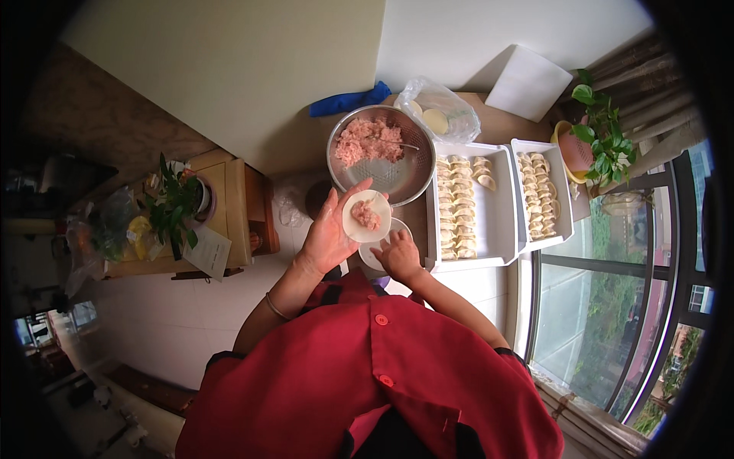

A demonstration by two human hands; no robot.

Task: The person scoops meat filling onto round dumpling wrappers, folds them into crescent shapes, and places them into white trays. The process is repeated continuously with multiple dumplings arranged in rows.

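On my left hand (325, 236) lies a round dumpling wrapper (351, 221) with a lump of pink minced meat filling (367, 216) at its middle. My right hand (399, 256) is over a small white dish (371, 256), fingers bent down towards it; the fingertips are partly hidden, and I see nothing held in them. Beyond both hands stands a metal bowl (429, 172) of minced meat (370, 142), with a utensil's thin handle in it. A clear plastic bag (459, 123) behind the bowl holds round wrappers (435, 121).
Right of the bowl, two white trays (493, 215) (565, 221) hold rows of folded dumplings (459, 206). A blue cloth (344, 104) lies behind the bowl. A white board (528, 83) leans at the wall near a potted plant (602, 143). Another plant (172, 209) stands on the left cabinet.
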